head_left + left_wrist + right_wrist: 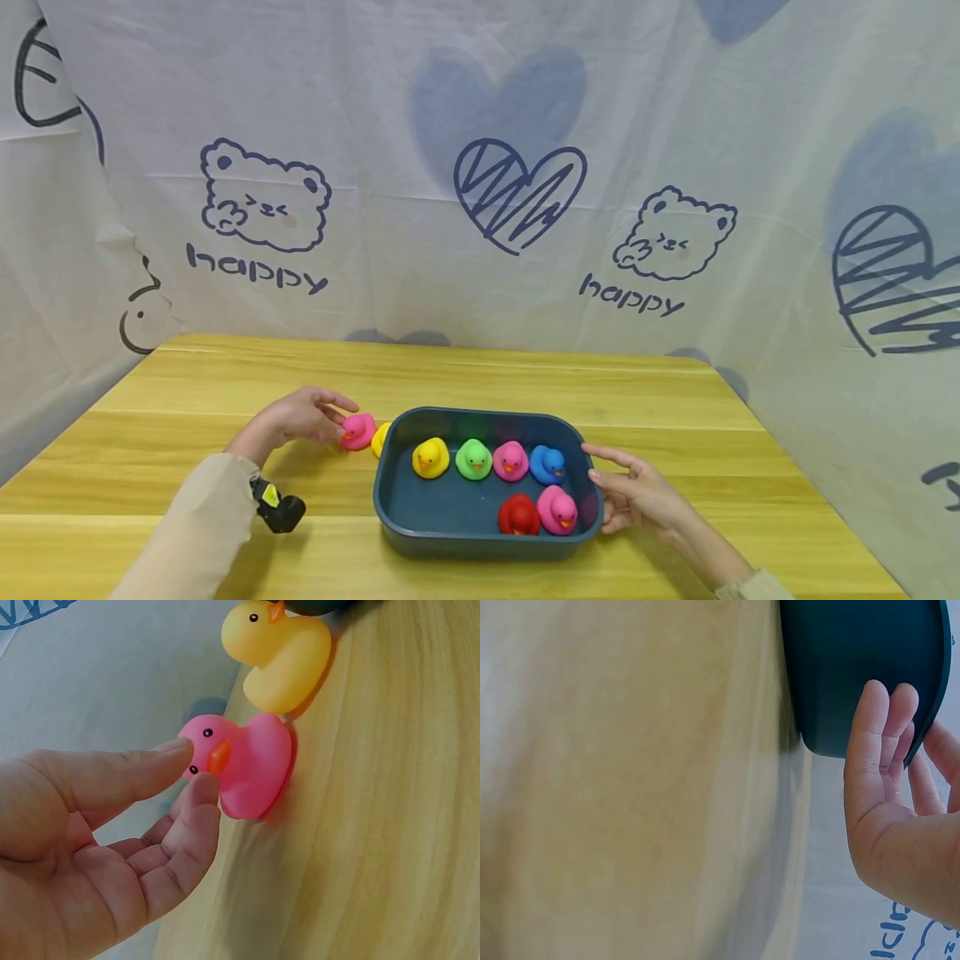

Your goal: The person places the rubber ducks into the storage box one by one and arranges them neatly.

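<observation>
In the head view, my left hand (pixel 303 415) is at a pink rubber duck (pixel 358 432) on the table, left of a dark blue-green bin (pixel 480 546). The left wrist view shows thumb and fingers loosely bent, their tips by the pink duck's head; whether they touch it I cannot tell. A yellow duck (pixel 289 660) sits beside it, partly hidden by the bin in the head view. My right hand (pixel 637 496) rests against the bin's right end, fingers fairly straight along the outer wall and tips at the rim.
Inside the bin, a yellow duck (pixel 431 458), a green duck (pixel 474 459), a pink duck (pixel 511 461) and a blue duck (pixel 547 465) form a row. A red duck (pixel 519 515) and another pink duck (pixel 557 510) sit near its front right. Printed cloth (pixel 390 250) hangs behind the wooden table (pixel 240 375).
</observation>
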`<state>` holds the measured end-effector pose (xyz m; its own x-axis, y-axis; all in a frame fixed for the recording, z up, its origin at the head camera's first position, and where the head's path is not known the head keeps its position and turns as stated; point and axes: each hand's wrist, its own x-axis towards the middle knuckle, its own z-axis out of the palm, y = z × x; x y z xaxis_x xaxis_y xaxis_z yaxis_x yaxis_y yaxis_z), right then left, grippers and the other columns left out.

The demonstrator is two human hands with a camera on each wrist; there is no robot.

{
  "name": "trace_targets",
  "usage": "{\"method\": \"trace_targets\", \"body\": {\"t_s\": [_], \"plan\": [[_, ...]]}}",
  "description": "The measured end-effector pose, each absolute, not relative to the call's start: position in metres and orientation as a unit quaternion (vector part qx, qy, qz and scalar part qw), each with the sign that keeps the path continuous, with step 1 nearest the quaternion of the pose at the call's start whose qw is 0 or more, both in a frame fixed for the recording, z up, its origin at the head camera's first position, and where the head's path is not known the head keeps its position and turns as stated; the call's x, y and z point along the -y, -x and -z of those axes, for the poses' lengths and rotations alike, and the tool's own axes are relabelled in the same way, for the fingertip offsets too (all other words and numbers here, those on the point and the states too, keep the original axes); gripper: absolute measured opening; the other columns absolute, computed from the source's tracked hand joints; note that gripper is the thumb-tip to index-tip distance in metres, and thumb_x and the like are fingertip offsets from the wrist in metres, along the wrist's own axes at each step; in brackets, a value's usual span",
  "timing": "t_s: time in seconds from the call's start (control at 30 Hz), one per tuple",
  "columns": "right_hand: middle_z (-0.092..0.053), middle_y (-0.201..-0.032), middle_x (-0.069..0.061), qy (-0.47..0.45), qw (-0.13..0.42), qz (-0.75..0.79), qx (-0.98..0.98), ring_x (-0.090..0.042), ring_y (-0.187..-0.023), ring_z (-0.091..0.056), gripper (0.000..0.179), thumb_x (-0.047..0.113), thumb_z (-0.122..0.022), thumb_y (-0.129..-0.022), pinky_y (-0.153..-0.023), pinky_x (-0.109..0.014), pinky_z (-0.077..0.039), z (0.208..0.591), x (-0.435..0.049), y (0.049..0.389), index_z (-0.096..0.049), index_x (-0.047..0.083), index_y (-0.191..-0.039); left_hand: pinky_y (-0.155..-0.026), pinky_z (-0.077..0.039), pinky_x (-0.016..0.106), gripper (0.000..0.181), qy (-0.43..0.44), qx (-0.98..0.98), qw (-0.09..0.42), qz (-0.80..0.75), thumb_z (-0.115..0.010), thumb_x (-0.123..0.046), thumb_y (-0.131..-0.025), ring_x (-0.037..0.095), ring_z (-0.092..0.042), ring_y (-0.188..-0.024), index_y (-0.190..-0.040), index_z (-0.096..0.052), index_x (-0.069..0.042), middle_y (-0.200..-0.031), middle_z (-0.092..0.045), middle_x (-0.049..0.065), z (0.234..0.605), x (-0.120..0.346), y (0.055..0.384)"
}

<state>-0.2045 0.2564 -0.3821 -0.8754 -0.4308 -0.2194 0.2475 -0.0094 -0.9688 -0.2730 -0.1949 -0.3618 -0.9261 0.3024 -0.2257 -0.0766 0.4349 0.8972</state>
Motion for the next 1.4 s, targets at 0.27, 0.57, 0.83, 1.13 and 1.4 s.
{"method": "trace_targets", "body": {"t_s": [0.27,0.57,0.83,1.13,1.4], "plan": [[-0.058,-0.061,-0.004,0.071,0.242,0.709,-0.659,-0.011,-0.050,-0.058,0.052,0.016,-0.054,-0.090,-0.051,-0.027,-0.051,0.382,-0.257,0.205,-0.034,0.008,-0.137,-0.062,-0.048,0.027,0.035,-0.055,-0.837,0.185,-0.512,-0.063,0.008,-0.075,0.018,-0.052,-0.071,-0.110,-0.056,0.010,-0.086,-0.057,0.011,0.366,0.192,0.276],[-0.059,-0.061,-0.004,0.070,0.241,0.706,-0.662,-0.011,-0.050,-0.058,0.053,0.017,-0.054,-0.090,-0.051,-0.028,-0.051,0.382,-0.256,0.204,-0.033,0.007,-0.137,-0.064,-0.051,0.029,0.036,-0.070,-0.832,0.196,-0.515,-0.066,0.001,-0.077,0.014,-0.054,-0.067,-0.109,-0.055,0.014,-0.083,-0.057,0.009,0.367,0.192,0.273],[-0.058,-0.061,-0.004,0.072,0.241,0.708,-0.659,-0.011,-0.050,-0.058,0.052,0.016,-0.054,-0.090,-0.051,-0.027,-0.051,0.382,-0.257,0.204,-0.034,0.008,-0.137,-0.065,-0.050,0.031,0.034,-0.063,-0.846,0.189,-0.495,-0.067,-0.004,-0.077,0.016,-0.055,-0.069,-0.106,-0.058,0.011,-0.085,-0.060,0.008,0.366,0.193,0.272],[-0.059,-0.062,-0.004,0.071,0.244,0.710,-0.657,-0.011,-0.050,-0.058,0.052,0.017,-0.054,-0.090,-0.051,-0.027,-0.051,0.382,-0.257,0.204,-0.033,0.007,-0.137,-0.069,-0.049,0.034,0.032,-0.026,-0.875,0.173,-0.451,-0.067,-0.010,-0.079,0.019,-0.053,-0.079,-0.104,-0.060,0.008,-0.091,-0.060,0.008,0.356,0.194,0.270],[-0.058,-0.061,-0.004,0.072,0.242,0.709,-0.659,-0.011,-0.050,-0.058,0.052,0.016,-0.054,-0.090,-0.052,-0.028,-0.052,0.381,-0.257,0.204,-0.034,0.007,-0.137,-0.069,-0.049,0.035,0.035,-0.033,-0.857,0.167,-0.486,-0.067,-0.011,-0.079,0.020,-0.054,-0.078,-0.105,-0.056,0.010,-0.089,-0.060,0.008,0.348,0.193,0.267]]}}
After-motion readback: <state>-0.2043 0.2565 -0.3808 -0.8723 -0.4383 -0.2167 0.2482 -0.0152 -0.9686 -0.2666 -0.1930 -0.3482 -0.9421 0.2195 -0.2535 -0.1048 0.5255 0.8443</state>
